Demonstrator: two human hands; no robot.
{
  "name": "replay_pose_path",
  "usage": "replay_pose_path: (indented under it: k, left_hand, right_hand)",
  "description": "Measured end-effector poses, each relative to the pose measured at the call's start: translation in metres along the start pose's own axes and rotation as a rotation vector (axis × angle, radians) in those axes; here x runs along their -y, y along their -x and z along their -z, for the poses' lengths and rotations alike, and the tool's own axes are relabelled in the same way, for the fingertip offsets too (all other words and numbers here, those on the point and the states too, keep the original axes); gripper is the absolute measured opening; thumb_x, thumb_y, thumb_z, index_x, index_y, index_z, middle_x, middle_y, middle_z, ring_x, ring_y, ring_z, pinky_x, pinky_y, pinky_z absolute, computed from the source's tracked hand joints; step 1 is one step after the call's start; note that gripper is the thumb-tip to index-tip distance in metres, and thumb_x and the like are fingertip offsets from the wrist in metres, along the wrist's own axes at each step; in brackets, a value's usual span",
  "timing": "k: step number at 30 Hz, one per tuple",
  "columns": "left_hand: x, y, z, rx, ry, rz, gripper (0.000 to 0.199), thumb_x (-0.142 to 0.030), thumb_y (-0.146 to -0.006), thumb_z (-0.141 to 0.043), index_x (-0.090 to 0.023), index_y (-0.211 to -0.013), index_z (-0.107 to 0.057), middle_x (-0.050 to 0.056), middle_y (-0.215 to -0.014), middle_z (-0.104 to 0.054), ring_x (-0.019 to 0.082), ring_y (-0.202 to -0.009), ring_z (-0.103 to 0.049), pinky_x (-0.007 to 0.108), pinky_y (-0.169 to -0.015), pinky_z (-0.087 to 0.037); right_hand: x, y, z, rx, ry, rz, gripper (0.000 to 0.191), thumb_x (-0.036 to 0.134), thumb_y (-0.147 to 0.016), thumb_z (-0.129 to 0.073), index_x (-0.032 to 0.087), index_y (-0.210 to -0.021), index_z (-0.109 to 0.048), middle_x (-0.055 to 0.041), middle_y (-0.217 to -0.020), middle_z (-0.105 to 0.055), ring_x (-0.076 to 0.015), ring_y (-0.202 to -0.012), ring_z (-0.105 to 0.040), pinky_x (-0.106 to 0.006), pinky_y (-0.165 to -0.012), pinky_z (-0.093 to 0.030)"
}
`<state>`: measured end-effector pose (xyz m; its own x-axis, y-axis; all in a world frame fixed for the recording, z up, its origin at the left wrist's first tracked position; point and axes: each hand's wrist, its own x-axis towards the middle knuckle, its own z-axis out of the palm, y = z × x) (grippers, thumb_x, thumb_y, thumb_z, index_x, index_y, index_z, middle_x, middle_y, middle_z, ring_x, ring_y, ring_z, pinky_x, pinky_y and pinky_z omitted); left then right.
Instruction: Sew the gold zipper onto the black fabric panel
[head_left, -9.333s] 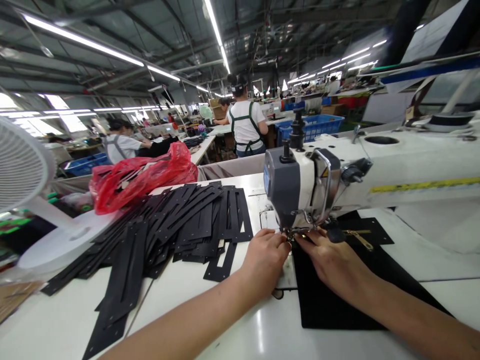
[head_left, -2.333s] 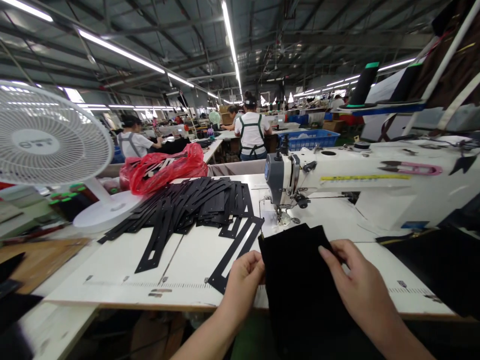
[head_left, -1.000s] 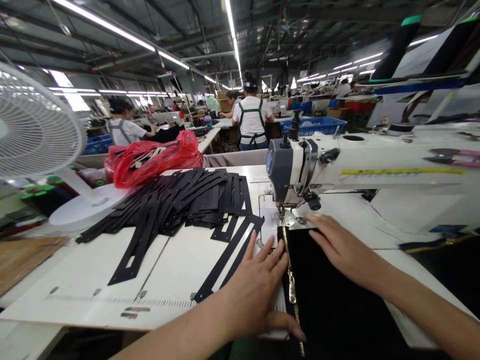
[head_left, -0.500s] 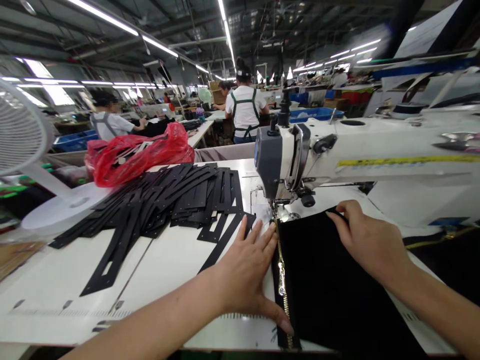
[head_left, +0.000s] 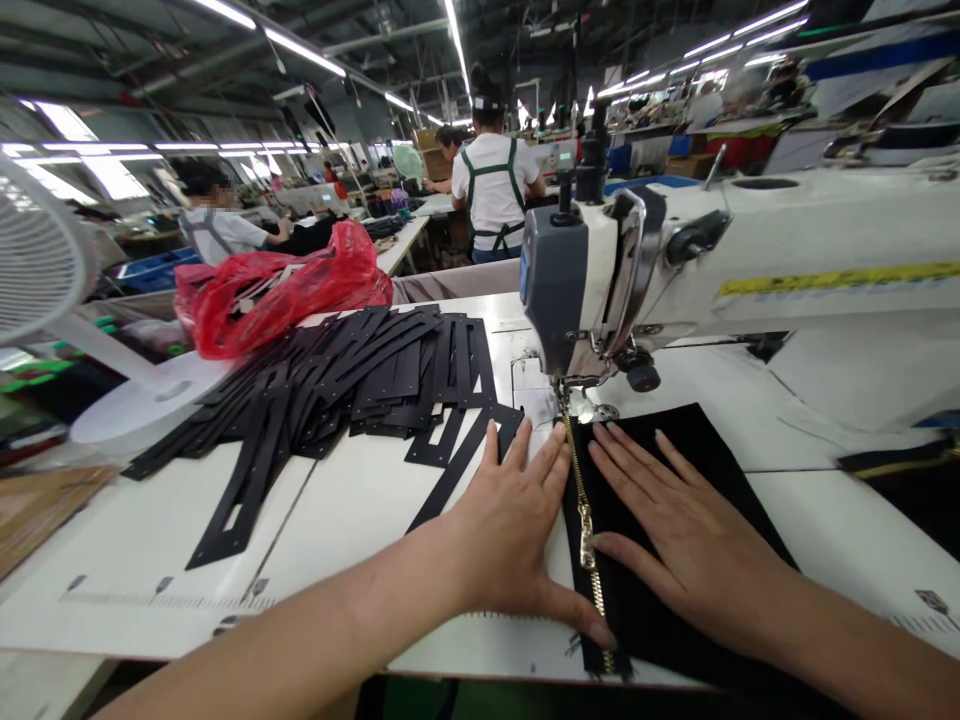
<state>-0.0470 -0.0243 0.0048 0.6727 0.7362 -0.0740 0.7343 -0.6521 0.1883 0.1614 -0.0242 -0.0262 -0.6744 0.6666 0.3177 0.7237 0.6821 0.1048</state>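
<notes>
- While pressing flat on the worktop, spreads left hand with fingers apart and thumb across the gold zipper near the front edge.
- Rests right hand on black fabric, with fingers slightly apart, just beside the zipper.
- Has zipper running back to the sewing machine.
- Toward the rear edge, has black strips heaped before a red bag.

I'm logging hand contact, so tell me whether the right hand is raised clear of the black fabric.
No, the right hand lies spread on the black fabric, beside the gold zipper.
</notes>
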Motion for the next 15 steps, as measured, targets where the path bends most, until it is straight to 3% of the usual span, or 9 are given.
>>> replay_pose_path:
  k: [4, 9, 15]
  left_hand:
    - [0.0, 0.0, 0.0, 0.001, 0.02, -0.006, 0.119, -0.085, -0.06, -0.04, -0.007, -0.144, -0.004, 0.019, -0.15, -0.004, 0.046, -0.133, 0.002, 0.068, -0.101, -0.003]
    - [0.0, 0.0, 0.001, 0.022, 0.022, -0.006, 0.121, -0.085, -0.059, -0.04, -0.006, -0.143, -0.003, 0.018, -0.15, -0.001, 0.047, -0.133, 0.006, 0.069, -0.101, -0.003]
    - [0.003, -0.001, 0.001, 0.059, 0.062, -0.005, 0.126, -0.088, -0.054, -0.04, -0.009, -0.144, -0.001, 0.017, -0.15, 0.001, 0.046, -0.132, 0.01, 0.069, -0.101, 0.001]
  right_hand:
    - [-0.004, 0.013, -0.006, 0.051, -0.032, -0.022, 0.071, 0.057, -0.088, -0.037, 0.011, -0.14, -0.027, -0.014, -0.145, -0.027, -0.0267, -0.134, -0.023, -0.055, -0.103, -0.029]
    - [0.007, 0.034, 0.017, -0.006, 0.067, -0.011, 0.077, 0.058, -0.084, -0.042, 0.011, -0.142, -0.023, -0.0172, -0.143, -0.028, -0.0316, -0.131, -0.028, -0.058, -0.096, -0.037]
    - [0.026, 0.104, 0.019, -0.038, 0.13, 0.119, 0.08, 0.049, -0.077, -0.052, 0.005, -0.139, -0.029, -0.0193, -0.138, -0.038, -0.0354, -0.121, -0.043, -0.048, -0.085, -0.048]
